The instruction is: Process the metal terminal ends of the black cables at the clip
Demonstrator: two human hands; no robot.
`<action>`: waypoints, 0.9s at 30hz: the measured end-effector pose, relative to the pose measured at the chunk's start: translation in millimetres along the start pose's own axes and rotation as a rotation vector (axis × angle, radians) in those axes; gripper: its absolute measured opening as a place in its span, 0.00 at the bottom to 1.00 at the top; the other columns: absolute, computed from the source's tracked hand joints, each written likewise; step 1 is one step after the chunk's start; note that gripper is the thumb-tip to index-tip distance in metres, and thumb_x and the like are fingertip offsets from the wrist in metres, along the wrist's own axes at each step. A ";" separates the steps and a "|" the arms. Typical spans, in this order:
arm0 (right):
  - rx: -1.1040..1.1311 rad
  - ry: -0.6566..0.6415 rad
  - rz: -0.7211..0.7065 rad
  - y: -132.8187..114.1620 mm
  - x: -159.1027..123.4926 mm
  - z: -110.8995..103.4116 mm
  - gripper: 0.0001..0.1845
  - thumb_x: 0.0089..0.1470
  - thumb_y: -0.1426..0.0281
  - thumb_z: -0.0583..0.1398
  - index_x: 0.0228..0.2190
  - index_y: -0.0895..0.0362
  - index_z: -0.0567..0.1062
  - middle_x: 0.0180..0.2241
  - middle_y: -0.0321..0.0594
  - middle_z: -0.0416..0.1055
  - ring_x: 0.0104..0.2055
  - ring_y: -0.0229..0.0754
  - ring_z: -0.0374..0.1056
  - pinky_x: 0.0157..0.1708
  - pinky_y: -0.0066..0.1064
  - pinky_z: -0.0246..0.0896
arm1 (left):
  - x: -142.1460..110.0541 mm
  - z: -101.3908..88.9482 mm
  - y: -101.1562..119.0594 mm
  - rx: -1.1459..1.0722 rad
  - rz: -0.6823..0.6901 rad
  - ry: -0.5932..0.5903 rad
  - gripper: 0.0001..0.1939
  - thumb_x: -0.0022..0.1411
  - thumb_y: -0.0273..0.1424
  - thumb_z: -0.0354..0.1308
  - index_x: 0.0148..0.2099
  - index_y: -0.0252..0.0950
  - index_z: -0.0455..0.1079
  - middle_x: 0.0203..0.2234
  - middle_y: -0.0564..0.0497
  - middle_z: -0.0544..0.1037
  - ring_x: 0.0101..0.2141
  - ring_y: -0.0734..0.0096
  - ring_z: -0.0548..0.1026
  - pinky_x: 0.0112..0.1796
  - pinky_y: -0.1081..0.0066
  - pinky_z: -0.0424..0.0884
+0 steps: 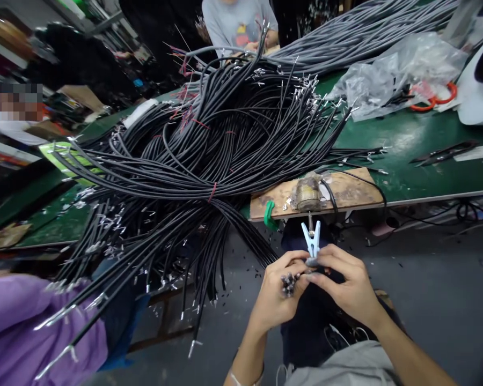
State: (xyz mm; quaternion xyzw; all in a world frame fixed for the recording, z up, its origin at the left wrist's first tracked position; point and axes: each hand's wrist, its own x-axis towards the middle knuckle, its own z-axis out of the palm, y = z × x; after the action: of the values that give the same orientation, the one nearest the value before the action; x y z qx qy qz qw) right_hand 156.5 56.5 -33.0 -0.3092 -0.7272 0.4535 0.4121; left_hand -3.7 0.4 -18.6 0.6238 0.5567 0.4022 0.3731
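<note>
My left hand (pixel 279 292) is wrapped round a bundle of black cables, its bunched ends (pixel 290 284) poking out between the fingers. My right hand (pixel 346 281) is closed in a pinch beside it, at the lower end of a light blue clothespin (pixel 313 241); what its fingertips grip is mostly hidden. The clothespin's two legs spread towards the metal shaft (pixel 311 221) of a small motor (pixel 308 194), which is fixed on a wooden board (pixel 354 182) at the table edge. A big pile of black cables (pixel 225 150) with stripped ends lies to the left.
On the green table (pixel 410 134) are grey cables (pixel 358 35), a clear plastic bag (pixel 386 72), orange-handled scissors (pixel 434 99) and dark snips (pixel 445 153). A green clamp (pixel 269 215) sits at the board's left end. A person in purple (pixel 44 327) is at left; another person (pixel 241 27) is across the table.
</note>
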 end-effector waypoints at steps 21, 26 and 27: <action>-0.051 0.045 0.059 3.4 5.9 2.5 0.12 0.56 0.75 0.58 0.21 0.57 0.66 0.22 0.34 0.60 0.26 0.36 0.58 0.27 0.29 0.53 | -16.7 33.7 -12.7 0.111 0.065 0.351 0.09 0.51 0.17 0.59 0.32 0.36 0.69 0.24 0.54 0.72 0.25 0.74 0.71 0.28 0.75 0.65; -0.138 0.132 0.144 13.6 7.0 13.6 0.19 0.53 0.76 0.58 0.16 0.56 0.57 0.19 0.31 0.52 0.23 0.35 0.52 0.24 0.29 0.47 | -17.9 34.7 -14.9 0.144 0.024 0.289 0.11 0.47 0.15 0.57 0.32 0.35 0.68 0.24 0.55 0.70 0.25 0.73 0.70 0.28 0.75 0.63; -0.111 0.112 0.174 14.8 7.8 12.7 0.19 0.52 0.75 0.60 0.16 0.57 0.59 0.19 0.31 0.53 0.22 0.34 0.52 0.24 0.28 0.47 | -18.0 34.7 -15.5 0.144 0.018 0.307 0.11 0.47 0.15 0.57 0.33 0.35 0.68 0.24 0.54 0.71 0.26 0.73 0.70 0.28 0.75 0.63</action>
State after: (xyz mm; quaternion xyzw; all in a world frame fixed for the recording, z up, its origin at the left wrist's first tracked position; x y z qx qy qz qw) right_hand 142.7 63.7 -47.3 -0.4186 -0.6974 0.4285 0.3934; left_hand 21.0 -16.6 -48.1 0.5850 0.6290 0.4552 0.2343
